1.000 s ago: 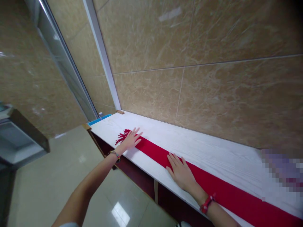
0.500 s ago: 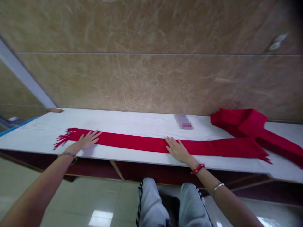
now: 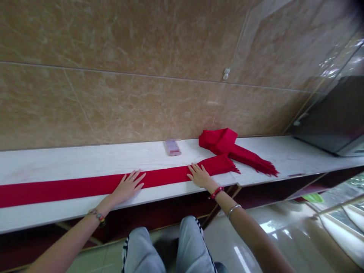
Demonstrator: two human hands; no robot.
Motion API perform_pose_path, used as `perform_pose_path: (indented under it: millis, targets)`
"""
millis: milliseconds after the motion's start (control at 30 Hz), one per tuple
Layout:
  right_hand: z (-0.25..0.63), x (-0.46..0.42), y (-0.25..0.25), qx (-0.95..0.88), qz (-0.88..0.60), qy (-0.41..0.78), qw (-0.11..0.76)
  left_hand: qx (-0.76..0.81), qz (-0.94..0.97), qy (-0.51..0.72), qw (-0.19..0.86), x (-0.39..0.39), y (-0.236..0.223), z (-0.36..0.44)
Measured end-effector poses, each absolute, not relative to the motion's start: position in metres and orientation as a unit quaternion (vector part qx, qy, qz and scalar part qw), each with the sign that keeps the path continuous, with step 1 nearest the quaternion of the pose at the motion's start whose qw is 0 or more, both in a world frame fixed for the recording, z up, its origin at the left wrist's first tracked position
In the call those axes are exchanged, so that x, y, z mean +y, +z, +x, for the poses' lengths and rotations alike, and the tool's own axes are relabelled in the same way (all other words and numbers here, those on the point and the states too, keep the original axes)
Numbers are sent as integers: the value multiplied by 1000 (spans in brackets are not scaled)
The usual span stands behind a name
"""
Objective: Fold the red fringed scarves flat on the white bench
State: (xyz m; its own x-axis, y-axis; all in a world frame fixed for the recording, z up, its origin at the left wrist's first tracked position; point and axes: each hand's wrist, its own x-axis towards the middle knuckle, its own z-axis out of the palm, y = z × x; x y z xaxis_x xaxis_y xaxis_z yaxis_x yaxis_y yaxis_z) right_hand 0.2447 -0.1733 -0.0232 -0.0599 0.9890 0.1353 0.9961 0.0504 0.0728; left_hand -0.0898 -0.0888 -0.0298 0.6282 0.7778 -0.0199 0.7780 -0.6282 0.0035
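A long red scarf (image 3: 71,188) lies stretched in a flat strip along the white shelf top (image 3: 113,155). It runs out of view at the left, and its right end has a fringe. My left hand (image 3: 127,187) rests flat on the scarf with fingers spread. Further right, my right hand (image 3: 200,176) presses flat on it near the fringed end, fingers apart. Just behind that end, a second red scarf (image 3: 217,139) lies in a loose, folded heap, with one fringed tail reaching to the right.
Behind the scarf, a small purplish item (image 3: 173,147), blurred out, lies near the tiled wall (image 3: 127,110). A dark grey box-like object (image 3: 335,113) stands at the shelf's far right. Below are open dark red compartments (image 3: 159,216) and my knees. A green item (image 3: 313,197) sits low at right.
The view has swung to the right. My hands have shifted right along the scarf, the right hand now close to its fringed end, and they are nearer to each other.
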Motion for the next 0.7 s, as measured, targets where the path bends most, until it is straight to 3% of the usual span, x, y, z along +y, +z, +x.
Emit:
perform_pose_path:
  millis: [133,333,567,700]
  targets:
    - [261,-184,-10,-714,-691,-101,44,460,884,-66,49,-79,-19,-93]
    - [175,-182,-5,-838,-535,-48,90,379,922,-36,76,-49,5,-71]
    - [136,-167,7,-880,-470,-74,-2,374,907,-63,182,-21,16,-67]
    - [133,-161,6,-897,-424,-123,-4,363,904,-77,213,-14,15,-66]
